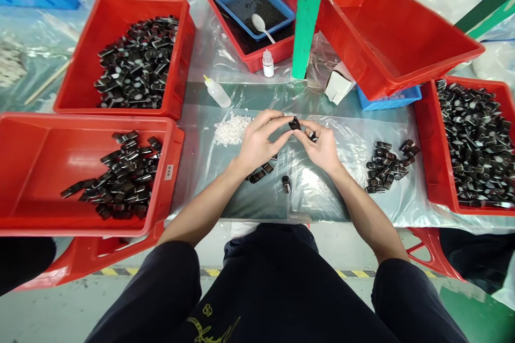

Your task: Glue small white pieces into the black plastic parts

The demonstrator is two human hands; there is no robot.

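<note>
Both hands meet above the middle of the table. Between the fingertips of my left hand and my right hand is a small black glossy part, pinched from both sides. A second dark piece with a pale spot shows by the curled fingers of my right hand. Left of my left hand lies a heap of small white pieces. Several black parts lie beneath my left wrist, partly hidden by it. One single black part rests nearer the table edge.
Red bins with black parts stand left, behind it and right. A loose pile of black parts lies right. Behind are a squeeze bottle, a dropper bottle, a green post and a tilted red bin.
</note>
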